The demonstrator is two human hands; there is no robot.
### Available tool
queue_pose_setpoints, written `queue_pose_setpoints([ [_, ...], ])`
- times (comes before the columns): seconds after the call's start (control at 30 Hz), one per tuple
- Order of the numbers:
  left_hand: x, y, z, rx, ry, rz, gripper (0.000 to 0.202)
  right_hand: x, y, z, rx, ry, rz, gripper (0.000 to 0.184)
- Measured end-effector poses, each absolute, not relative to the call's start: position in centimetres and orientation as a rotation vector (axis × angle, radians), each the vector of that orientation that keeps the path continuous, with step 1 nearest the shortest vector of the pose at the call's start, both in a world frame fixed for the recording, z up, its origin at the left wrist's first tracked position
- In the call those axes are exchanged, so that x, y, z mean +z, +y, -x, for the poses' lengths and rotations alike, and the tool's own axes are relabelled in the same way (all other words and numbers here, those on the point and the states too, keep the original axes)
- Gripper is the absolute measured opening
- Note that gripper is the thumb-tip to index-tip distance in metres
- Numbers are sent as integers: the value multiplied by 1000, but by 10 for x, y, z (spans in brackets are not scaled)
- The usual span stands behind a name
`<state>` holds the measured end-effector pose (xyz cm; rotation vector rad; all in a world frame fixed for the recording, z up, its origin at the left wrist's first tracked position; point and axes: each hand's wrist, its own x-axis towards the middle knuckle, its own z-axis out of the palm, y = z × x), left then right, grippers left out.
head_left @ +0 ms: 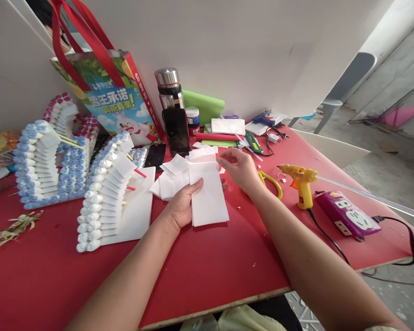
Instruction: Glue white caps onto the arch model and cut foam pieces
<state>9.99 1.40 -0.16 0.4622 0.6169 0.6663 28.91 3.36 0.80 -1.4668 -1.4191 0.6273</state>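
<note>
My left hand (185, 203) is closed on a folded white sheet of paper (209, 195), thumb on top and fingers beneath, held above the red table. Close to the sheet's upper right corner is my right hand (239, 168), its fingers curled together in a pinch. Whether anything is between those fingertips is too small to make out. Several loose white paper pieces (174, 181) lie just behind and left of my left hand. To its left stands a curved model of white rolls and paper steps (106, 197) on a white board (141, 207).
Blue-and-white roll models (37, 165), a colourful bag (113, 101), a steel flask (168, 87) and a black phone (175, 131) stand left and back. On the right are yellow-handled pliers (276, 184), a yellow glue gun (301, 181) and a purple power socket (347, 214) with cords.
</note>
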Motion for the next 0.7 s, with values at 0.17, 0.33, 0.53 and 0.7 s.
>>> queue_pose_setpoints([
  [0.17,-1,14,-101,710,700,-428,47,-1,40,-289,728,-1615,1283,28],
  [0.33,-2,14,-101,682,635,-430,54,-2,44,-287,838,-1350,1143,31],
  [0.53,-7,18,-97,676,533,-407,62,4,45,-310,655,-897,1175,16],
  [0.7,-4,18,-96,780,558,-406,55,17,32,-305,234,-1304,1283,27],
])
